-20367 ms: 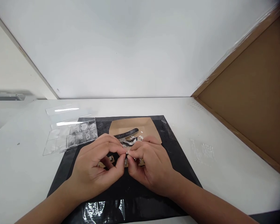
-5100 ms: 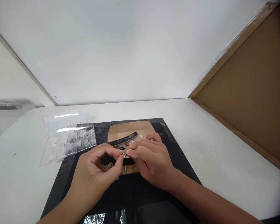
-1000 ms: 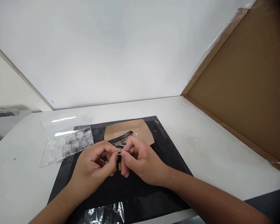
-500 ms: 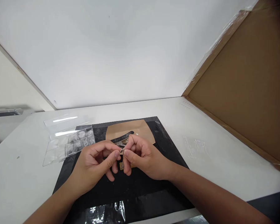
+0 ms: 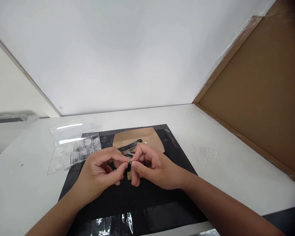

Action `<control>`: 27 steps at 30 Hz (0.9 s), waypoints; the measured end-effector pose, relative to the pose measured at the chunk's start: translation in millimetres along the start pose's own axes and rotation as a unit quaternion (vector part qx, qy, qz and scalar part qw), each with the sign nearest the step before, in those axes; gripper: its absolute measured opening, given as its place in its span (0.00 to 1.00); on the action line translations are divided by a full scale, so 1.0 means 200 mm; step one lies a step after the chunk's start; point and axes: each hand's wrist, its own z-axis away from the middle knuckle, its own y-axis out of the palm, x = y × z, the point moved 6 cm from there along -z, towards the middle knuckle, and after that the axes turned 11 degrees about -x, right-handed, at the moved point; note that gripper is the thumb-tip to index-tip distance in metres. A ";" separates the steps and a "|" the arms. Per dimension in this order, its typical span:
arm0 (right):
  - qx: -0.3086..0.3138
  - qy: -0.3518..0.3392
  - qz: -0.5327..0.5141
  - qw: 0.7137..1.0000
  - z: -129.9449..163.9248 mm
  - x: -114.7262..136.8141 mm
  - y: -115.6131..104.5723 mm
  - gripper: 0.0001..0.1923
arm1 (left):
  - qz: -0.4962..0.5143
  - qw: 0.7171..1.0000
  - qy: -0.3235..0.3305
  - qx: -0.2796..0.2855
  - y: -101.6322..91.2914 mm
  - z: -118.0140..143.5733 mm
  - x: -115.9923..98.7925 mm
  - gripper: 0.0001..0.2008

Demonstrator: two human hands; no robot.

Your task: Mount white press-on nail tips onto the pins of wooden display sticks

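Over the middle of the black mat, my left hand (image 5: 102,172) and my right hand (image 5: 154,165) meet fingertip to fingertip. Both pinch a tiny shiny piece (image 5: 129,161) between thumb and forefinger; it is too small and too covered to name. Just beyond the fingers, a dark curved strip like a nail file (image 5: 132,144) lies on a sheet of brown card (image 5: 151,137). Some small items behind the fingertips are partly hidden. Below the hands, a small yellowish piece (image 5: 129,176) shows on the mat.
To the left, a clear compartment box (image 5: 75,157) with whitish pieces stands with its transparent lid (image 5: 66,132) open. The black mat (image 5: 137,209) lies on a white table (image 5: 177,116). Small clear pieces (image 5: 207,157) are on the right, near a cardboard panel (image 5: 260,82).
My left fingers have closed in more around the tiny piece, its thumb shifting slightly nearer the right fingertips. The view has moved a little; the other things stay in place.
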 end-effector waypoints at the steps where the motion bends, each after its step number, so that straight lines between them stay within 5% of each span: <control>1: 0.002 -0.004 0.006 1.000 0.00 0.00 0.00 0.11 | -0.001 1.000 0.007 -0.002 0.00 0.00 0.00 0.04; 11: 0.004 -0.027 0.065 0.998 0.01 0.02 -0.01 0.11 | -0.016 0.998 -0.049 0.023 -0.02 0.00 0.04 0.06; 21: -0.033 -0.070 0.169 0.983 0.02 0.04 0.00 0.09 | -0.135 0.986 0.093 0.001 -0.01 -0.01 -0.04 0.04; 27: -0.054 -0.081 0.172 0.980 0.02 0.03 -0.01 0.10 | -0.124 0.991 0.055 -0.002 0.00 0.00 0.01 0.05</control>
